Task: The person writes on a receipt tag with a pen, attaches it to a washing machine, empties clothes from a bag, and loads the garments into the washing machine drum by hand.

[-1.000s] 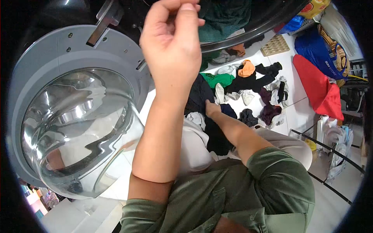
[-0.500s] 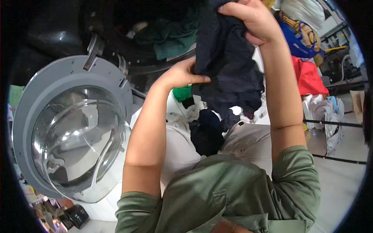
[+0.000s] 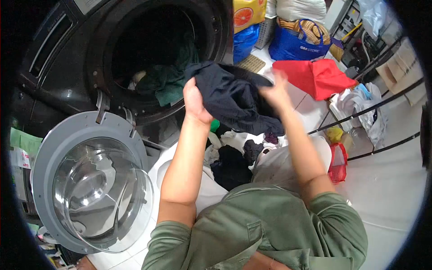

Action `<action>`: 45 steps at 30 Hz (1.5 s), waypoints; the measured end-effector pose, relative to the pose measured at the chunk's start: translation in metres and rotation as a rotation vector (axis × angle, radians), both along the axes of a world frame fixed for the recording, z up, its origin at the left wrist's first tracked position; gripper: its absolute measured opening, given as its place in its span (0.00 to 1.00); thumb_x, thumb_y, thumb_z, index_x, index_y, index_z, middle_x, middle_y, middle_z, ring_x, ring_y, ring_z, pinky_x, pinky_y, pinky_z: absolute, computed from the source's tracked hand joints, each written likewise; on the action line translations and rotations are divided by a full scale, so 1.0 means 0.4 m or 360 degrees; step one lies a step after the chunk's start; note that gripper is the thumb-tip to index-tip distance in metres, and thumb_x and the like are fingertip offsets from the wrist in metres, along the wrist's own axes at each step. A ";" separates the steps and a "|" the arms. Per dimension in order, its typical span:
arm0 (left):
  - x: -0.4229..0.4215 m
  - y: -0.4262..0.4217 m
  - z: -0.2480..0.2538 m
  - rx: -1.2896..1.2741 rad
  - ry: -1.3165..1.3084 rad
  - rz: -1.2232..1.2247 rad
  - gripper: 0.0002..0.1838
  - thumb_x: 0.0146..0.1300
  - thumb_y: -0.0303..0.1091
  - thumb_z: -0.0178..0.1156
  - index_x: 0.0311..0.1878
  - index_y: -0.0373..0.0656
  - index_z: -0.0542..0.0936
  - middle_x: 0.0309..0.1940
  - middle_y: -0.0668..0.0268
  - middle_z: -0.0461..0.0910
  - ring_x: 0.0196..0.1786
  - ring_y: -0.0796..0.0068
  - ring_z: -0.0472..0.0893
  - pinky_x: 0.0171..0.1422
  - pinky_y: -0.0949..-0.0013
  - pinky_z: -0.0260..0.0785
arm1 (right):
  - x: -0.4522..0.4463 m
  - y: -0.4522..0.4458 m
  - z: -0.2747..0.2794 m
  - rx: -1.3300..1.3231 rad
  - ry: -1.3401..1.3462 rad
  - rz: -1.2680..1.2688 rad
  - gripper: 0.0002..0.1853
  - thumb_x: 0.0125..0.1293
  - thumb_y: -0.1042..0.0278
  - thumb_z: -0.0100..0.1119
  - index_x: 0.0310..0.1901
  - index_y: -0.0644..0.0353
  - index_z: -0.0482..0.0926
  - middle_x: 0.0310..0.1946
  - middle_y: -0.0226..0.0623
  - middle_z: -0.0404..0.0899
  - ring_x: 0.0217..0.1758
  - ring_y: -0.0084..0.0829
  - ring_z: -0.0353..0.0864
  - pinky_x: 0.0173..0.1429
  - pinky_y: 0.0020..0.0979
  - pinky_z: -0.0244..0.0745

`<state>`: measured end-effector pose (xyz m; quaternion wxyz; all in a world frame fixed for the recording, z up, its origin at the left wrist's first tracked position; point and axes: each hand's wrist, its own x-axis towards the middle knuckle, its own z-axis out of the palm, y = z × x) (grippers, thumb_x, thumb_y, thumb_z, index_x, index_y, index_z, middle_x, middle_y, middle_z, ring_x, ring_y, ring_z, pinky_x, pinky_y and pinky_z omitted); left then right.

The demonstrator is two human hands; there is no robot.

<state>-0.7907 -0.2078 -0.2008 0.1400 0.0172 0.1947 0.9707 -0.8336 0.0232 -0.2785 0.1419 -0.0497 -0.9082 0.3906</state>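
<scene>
A dark navy garment [image 3: 229, 96], creased and bunched, is held up in front of the open dryer drum. My left hand [image 3: 196, 102] is closed on its left side, fingers partly hidden by the cloth. At the garment's right end, my right hand [image 3: 275, 92] is smeared by motion and appears to grip the edge with the thumb over the cloth. Below, a black piece of clothing [image 3: 231, 168] lies between my legs, among white and dark pieces. Inside the drum rests a dark green cloth [image 3: 173, 81].
The round glass door [image 3: 99, 189] stands swung open at the left of the black machine [image 3: 58, 72]. A red cloth bag [image 3: 321, 81], a blue store bag [image 3: 299, 45] and a yellow bag [image 3: 247, 12] lie beyond. Black rack bars [image 3: 364, 110] cross the right side.
The garment, hanging long before, is now lower and bunched sideways. My right hand has come down from above to its right end; my left hand has shifted along its left side. The view has tilted upward.
</scene>
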 end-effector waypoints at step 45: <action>0.159 0.093 -0.066 -0.3153 0.1127 0.0099 0.12 0.65 0.40 0.50 0.40 0.40 0.74 0.32 0.47 0.81 0.37 0.46 0.82 0.39 0.46 0.72 | 0.184 -0.178 -0.113 -0.0028 -0.0500 0.1154 0.10 0.60 0.77 0.56 0.43 0.64 0.80 0.46 0.49 0.80 0.52 0.43 0.79 0.55 0.36 0.72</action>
